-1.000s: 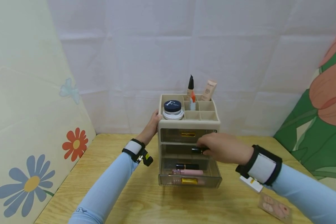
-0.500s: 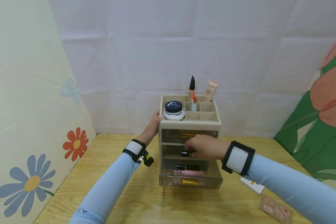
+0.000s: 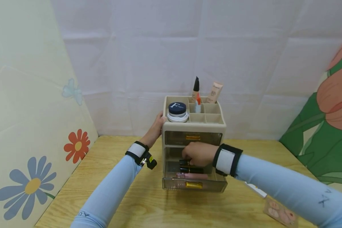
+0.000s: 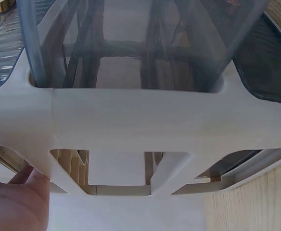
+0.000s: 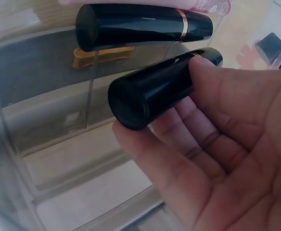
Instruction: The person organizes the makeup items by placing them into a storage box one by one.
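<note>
A beige makeup organizer stands on the table, its lower smoky clear drawer pulled out. My left hand grips the organizer's upper left side; in the left wrist view that hand is at the frame edge. My right hand reaches into the drawer, pinching a black lipstick between thumb and fingers. Right beside it lies a second black lipstick with a thin gold ring. A pink tube lies in front of that one.
On top of the organizer are a dark-lidded jar, a black-capped bottle, an orange-tipped item and a BB cream tube. A white box and a makeup palette lie at right, partly under the right arm.
My right hand has moved left and down into the open drawer, bringing the black lipstick next to the other one. The left hand stays at the organizer's side.
</note>
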`<state>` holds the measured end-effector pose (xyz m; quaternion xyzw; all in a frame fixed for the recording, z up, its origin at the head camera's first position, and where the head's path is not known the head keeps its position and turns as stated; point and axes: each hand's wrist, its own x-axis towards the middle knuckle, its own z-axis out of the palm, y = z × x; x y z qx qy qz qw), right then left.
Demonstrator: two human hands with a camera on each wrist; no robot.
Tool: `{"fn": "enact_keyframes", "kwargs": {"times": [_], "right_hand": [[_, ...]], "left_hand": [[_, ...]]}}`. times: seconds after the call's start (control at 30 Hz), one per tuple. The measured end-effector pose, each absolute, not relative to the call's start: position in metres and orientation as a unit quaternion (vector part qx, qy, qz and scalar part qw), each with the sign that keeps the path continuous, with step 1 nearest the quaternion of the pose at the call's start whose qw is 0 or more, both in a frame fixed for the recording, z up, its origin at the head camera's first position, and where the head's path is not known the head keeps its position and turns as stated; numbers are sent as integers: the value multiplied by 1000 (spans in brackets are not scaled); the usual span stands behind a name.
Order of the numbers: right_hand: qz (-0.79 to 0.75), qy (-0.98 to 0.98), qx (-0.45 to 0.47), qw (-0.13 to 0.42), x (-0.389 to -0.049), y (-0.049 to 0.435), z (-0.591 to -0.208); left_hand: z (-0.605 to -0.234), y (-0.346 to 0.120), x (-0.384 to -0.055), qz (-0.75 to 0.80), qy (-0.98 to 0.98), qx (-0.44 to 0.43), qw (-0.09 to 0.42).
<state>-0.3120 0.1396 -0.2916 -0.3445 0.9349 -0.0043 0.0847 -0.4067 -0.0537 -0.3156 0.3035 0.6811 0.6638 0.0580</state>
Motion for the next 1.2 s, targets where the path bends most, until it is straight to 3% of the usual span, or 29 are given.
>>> {"fn": "enact_keyframes", "kwargs": {"times": [1.2], "right_hand": [[42, 936, -336, 95, -318, 131, -307]], "left_hand": [[-315, -54, -407, 661, 684, 302, 59]]}}
